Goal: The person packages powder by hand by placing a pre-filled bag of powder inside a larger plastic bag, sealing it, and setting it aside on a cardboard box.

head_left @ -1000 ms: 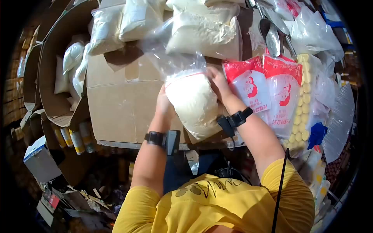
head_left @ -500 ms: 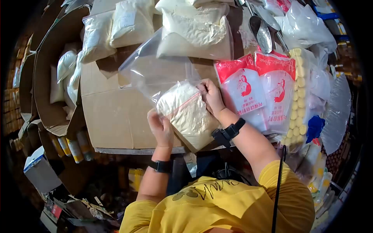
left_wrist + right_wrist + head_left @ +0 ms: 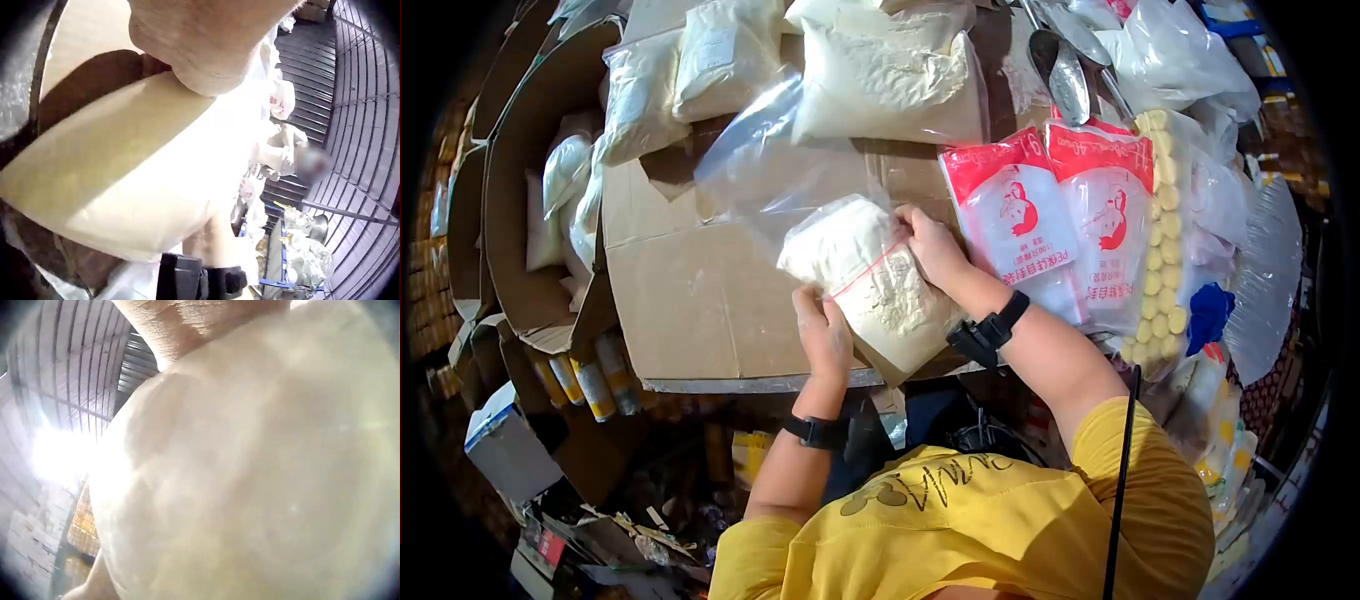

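In the head view both hands hold a clear plastic bag of cream-white powder (image 3: 900,315) near the front edge of the cardboard-covered table. A red zip line crosses its middle, and white powder bulges beyond that line. My left hand (image 3: 825,335) grips the bag's left side, thumb up by the end of the red line. On the opposite edge, my right hand (image 3: 937,250) pinches the plastic near the line's other end. Loose clear film (image 3: 745,170) spreads away to the upper left. The bag's pale side (image 3: 125,169) fills much of the left wrist view.
Filled powder bags (image 3: 890,75) lie along the back. Two red-and-white bag packs (image 3: 1010,210) sit at the right, below metal scoops (image 3: 1060,75). Farther right are a packet of round yellow pieces (image 3: 1165,240) and a blue crumpled item (image 3: 1210,318). An open carton (image 3: 525,240) stands left.
The left hand has shifted from behind the bag's side to its lower left edge. The red line now crosses the bag's middle instead of its top, with powder showing beyond it.
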A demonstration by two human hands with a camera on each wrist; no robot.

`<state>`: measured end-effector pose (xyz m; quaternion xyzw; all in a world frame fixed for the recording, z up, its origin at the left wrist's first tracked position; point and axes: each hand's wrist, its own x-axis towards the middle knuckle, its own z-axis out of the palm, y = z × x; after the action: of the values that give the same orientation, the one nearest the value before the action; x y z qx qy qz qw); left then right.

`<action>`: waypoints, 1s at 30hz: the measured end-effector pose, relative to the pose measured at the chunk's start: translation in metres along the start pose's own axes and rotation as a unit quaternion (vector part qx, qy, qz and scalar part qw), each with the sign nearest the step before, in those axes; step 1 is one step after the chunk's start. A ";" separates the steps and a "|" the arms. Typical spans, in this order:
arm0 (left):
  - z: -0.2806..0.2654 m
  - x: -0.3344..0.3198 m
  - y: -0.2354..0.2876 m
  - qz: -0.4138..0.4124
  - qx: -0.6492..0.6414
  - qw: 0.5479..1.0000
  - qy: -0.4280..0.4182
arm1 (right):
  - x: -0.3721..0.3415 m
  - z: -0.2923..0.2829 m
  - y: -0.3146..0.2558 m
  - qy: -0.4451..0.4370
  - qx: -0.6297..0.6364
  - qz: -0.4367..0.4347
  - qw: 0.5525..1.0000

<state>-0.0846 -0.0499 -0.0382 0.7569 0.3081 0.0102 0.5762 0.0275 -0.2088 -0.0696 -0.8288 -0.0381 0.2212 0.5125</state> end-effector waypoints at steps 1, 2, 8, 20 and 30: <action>0.006 0.002 -0.002 0.005 -0.048 0.999 0.020 | 0.003 0.008 0.007 -0.011 0.074 0.024 0.997; 0.014 0.004 -0.009 0.009 -0.095 0.995 0.038 | 0.007 0.019 0.015 -0.029 0.175 0.018 0.984; 0.000 0.031 0.008 -0.018 -0.290 0.956 0.033 | 0.019 0.017 0.005 -0.101 0.594 0.261 0.754; -0.032 0.023 -0.007 0.418 0.164 0.893 -0.018 | -0.034 -0.016 -0.015 0.092 -0.133 -0.245 0.956; -0.010 -0.002 -0.004 -0.116 -0.197 0.971 -0.066 | -0.058 0.040 0.004 0.130 0.326 0.131 0.927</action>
<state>-0.0916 -0.0415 -0.0376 0.5865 0.3472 -0.0462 0.7303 -0.0418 -0.1938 -0.0687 -0.6347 0.2122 0.1773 0.7216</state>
